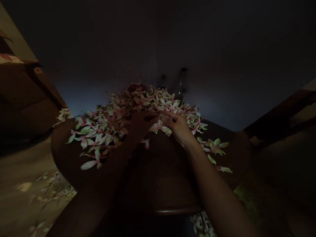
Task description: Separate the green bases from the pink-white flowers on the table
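My left hand (144,122) is in deep shadow, thumb and fingers curled together at the top edge of a pale pink-white flower (161,127) with greenish tips. My right hand (179,127) meets it from the other side, fingers bent and thumb pressed to the same flower. The fingertips of both hands come together over it, just above the table. Right behind them rises a big heap of similar flowers (116,113). Its lower part is hidden by my left hand and forearm.
The dark round wooden table (158,194) has loose flowers (216,146) at the right. At the heap's back stand a glass bottle (181,84) and a dark red thing (135,87), near the wall corner. Fallen flowers (55,191) lie on the floor. Cardboard boxes (24,87) stand left.
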A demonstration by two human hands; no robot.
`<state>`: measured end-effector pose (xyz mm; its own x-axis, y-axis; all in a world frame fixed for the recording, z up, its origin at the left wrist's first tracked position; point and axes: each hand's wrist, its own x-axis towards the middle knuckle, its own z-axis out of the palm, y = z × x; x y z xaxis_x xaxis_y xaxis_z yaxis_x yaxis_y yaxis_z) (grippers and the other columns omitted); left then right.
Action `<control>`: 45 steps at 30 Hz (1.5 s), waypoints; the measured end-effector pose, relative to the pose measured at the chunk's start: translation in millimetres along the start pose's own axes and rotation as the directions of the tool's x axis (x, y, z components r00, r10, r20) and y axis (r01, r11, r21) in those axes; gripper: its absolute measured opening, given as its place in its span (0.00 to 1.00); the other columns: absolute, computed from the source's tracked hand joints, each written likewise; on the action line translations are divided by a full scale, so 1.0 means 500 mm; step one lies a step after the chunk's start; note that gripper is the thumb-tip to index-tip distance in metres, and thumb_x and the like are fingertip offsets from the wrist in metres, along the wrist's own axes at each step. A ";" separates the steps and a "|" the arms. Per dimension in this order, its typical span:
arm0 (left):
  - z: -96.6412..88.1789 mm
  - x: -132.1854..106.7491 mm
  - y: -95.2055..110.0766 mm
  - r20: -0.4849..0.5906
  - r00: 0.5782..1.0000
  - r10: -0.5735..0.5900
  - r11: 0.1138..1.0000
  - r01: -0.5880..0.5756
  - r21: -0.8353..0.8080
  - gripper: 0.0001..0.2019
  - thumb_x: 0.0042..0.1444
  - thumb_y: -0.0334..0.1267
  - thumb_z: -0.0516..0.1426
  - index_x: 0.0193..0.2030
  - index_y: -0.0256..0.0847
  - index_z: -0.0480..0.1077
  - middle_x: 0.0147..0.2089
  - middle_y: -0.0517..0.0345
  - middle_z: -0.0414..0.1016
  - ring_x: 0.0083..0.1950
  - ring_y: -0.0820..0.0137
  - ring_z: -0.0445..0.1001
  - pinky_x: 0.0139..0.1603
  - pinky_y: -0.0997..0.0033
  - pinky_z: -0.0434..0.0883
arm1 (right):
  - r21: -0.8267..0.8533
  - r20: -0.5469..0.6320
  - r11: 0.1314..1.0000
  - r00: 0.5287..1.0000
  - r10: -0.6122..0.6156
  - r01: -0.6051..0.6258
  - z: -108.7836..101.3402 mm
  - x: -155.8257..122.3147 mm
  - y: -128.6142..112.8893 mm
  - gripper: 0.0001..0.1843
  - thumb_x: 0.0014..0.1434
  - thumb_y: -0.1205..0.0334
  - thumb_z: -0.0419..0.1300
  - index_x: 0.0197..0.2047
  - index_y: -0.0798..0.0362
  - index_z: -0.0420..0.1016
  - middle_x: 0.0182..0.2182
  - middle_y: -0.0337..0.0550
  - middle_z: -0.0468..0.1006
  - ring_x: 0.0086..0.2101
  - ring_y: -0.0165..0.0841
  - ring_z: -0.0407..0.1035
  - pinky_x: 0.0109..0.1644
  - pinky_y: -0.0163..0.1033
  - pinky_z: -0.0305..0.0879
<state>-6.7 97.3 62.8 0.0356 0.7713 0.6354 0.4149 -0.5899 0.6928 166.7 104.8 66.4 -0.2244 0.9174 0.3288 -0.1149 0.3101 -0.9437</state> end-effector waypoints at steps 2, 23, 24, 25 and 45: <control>-0.001 -0.001 0.002 -0.004 1.000 0.018 0.999 -0.018 0.044 0.08 0.57 0.42 0.61 0.40 0.43 0.80 0.42 0.57 0.83 0.43 0.67 0.79 0.49 0.69 0.74 | 0.012 -0.016 1.000 1.000 -0.005 0.005 0.000 0.000 0.000 0.19 0.50 0.51 0.71 0.44 0.49 0.81 0.40 0.43 0.83 0.40 0.34 0.76 0.46 0.43 0.73; 0.000 -0.003 0.013 -0.006 0.999 -0.032 0.996 0.031 -0.084 0.10 0.54 0.43 0.63 0.40 0.42 0.79 0.42 0.57 0.83 0.42 0.66 0.79 0.45 0.70 0.74 | 0.046 -0.087 0.997 0.995 -0.056 0.060 0.009 -0.001 -0.005 0.20 0.45 0.48 0.73 0.39 0.48 0.79 0.33 0.40 0.80 0.37 0.33 0.75 0.42 0.41 0.76; 0.001 -0.003 0.012 -0.007 1.000 -0.017 0.995 0.016 -0.095 0.11 0.55 0.43 0.62 0.42 0.42 0.79 0.42 0.56 0.83 0.43 0.67 0.79 0.45 0.70 0.74 | 0.042 -0.091 0.997 0.994 -0.056 0.060 0.009 -0.001 -0.006 0.20 0.45 0.49 0.73 0.39 0.48 0.79 0.34 0.40 0.80 0.37 0.33 0.75 0.42 0.41 0.76; 0.003 -0.003 0.012 -0.010 1.000 0.000 0.996 -0.001 -0.088 0.11 0.56 0.44 0.62 0.42 0.42 0.78 0.43 0.55 0.83 0.43 0.67 0.79 0.46 0.70 0.74 | 0.045 -0.094 0.997 0.994 -0.057 0.062 0.009 -0.001 -0.006 0.20 0.45 0.49 0.73 0.40 0.49 0.79 0.34 0.40 0.80 0.37 0.33 0.75 0.42 0.41 0.76; 0.036 -0.014 -0.012 -0.031 0.971 0.239 0.898 -0.209 0.388 0.04 0.59 0.36 0.55 0.35 0.41 0.69 0.36 0.53 0.78 0.41 0.65 0.76 0.47 0.65 0.71 | -0.269 -0.156 0.954 0.972 -0.177 0.130 0.022 0.000 0.010 0.16 0.48 0.65 0.62 0.42 0.50 0.75 0.24 0.34 0.75 0.25 0.28 0.67 0.29 0.34 0.62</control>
<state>7.1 99.6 47.9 0.1054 0.6002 0.7928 0.7179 -0.5977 0.3570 155.3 103.8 62.0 -0.0465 0.8757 0.4806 0.1218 0.4825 -0.8674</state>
